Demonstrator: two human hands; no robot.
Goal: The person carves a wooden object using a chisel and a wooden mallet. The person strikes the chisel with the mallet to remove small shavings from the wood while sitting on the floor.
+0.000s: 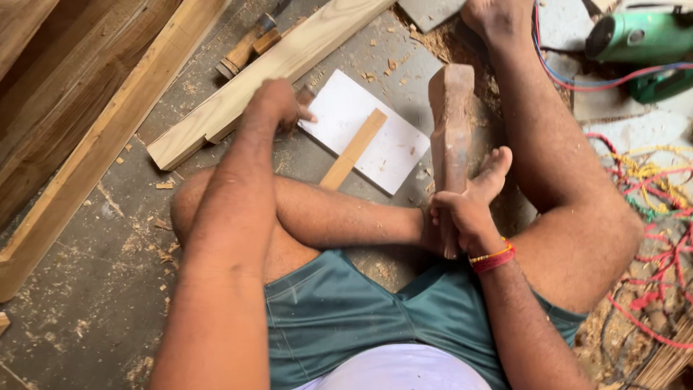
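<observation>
My left hand [278,105] is closed around a small brown tool handle [306,94], only its stub showing. It rests against the notched end of a pale wooden beam [274,68] lying on the floor. My right hand [462,217], with a red and yellow thread band at the wrist, grips the lower end of a reddish wooden mallet [451,123] held upright over my crossed legs. Between the two hands, a white sheet [390,155] lies on the floor with a thin wooden strip [354,149] across it.
A wooden-handled tool [247,49] lies beyond the beam. Long planks [86,152] run along the left. A green power tool [639,40] sits top right with its red and blue cord, above a tangle of red and yellow wires [660,217]. Wood chips litter the grey floor.
</observation>
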